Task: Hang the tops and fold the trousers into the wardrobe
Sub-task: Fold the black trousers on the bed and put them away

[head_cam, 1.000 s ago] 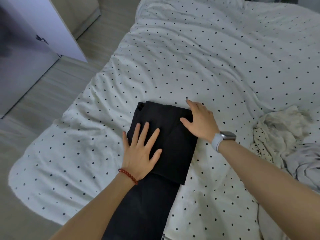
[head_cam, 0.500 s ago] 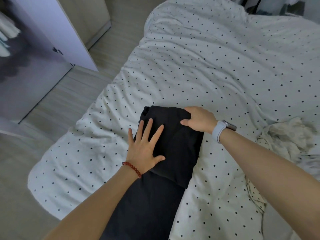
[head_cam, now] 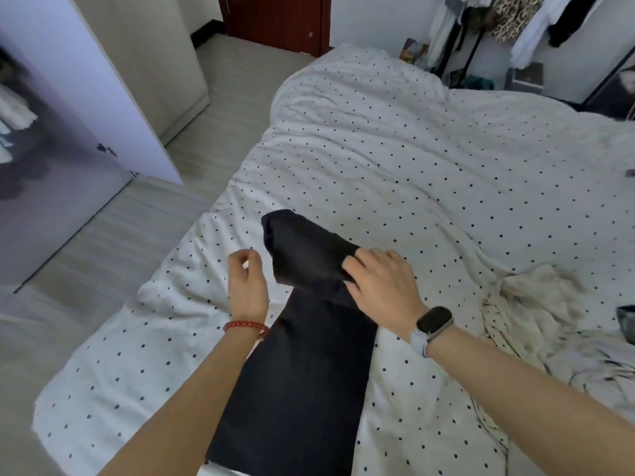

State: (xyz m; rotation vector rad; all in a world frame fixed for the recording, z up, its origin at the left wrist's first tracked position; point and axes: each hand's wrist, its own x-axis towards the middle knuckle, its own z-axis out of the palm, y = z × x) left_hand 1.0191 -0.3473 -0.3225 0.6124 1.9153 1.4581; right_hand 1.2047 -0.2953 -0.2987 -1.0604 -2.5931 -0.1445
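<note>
On the white black-dotted quilt [head_cam: 395, 173], dark charcoal folded trousers [head_cam: 302, 338] lie lengthwise; right hand [head_cam: 385, 286] grips the raised folded end, left hand [head_cam: 247, 283] just beside, fingers loosely curled, holding nothing.

- Soft, even daylight, moderately bright, no glare
- Faint shadows under the forearms on the duvet [head_cam: 395, 159]
- Wide-angle bending at the edges; wardrobe interior [head_cam: 24, 139] smeared, out of focus

Black trousers [head_cam: 302, 365] lying lengthwise on a polka-dot duvet [head_cam: 429, 173].
Far end doubled back into a thick fold, lifted off the bed, the rest stretching flat toward the near edge.
</note>
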